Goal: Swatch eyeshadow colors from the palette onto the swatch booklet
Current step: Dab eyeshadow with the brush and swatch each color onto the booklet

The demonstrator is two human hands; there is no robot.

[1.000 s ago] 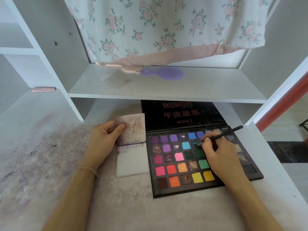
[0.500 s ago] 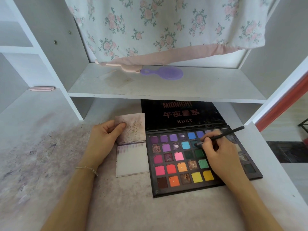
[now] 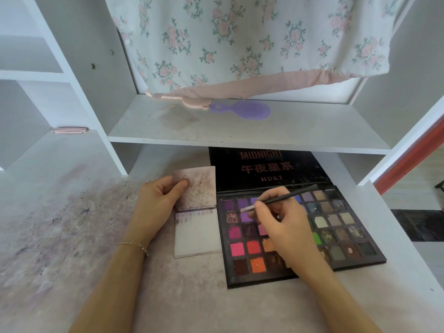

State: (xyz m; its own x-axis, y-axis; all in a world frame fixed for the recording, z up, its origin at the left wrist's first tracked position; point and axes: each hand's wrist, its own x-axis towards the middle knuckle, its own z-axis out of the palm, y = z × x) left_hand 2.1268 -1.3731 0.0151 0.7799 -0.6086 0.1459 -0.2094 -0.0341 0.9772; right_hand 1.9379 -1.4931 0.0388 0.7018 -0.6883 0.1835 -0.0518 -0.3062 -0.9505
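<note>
white shelf (image 3: 240,131) | floral curtain (image 3: 240,39) | stained desk (image 3: 60,224) | daylight

The right hand (image 3: 286,227) hides several pans of the palette (image 3: 360,258); the brush (image 3: 283,199) tip is blurred.

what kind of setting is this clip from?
Probably a home vanity or bedroom desk: white shelf unit holding a purple hand mirror, floral fabric hanging above, eyeshadow palette open on a makeup-stained desktop.
</note>
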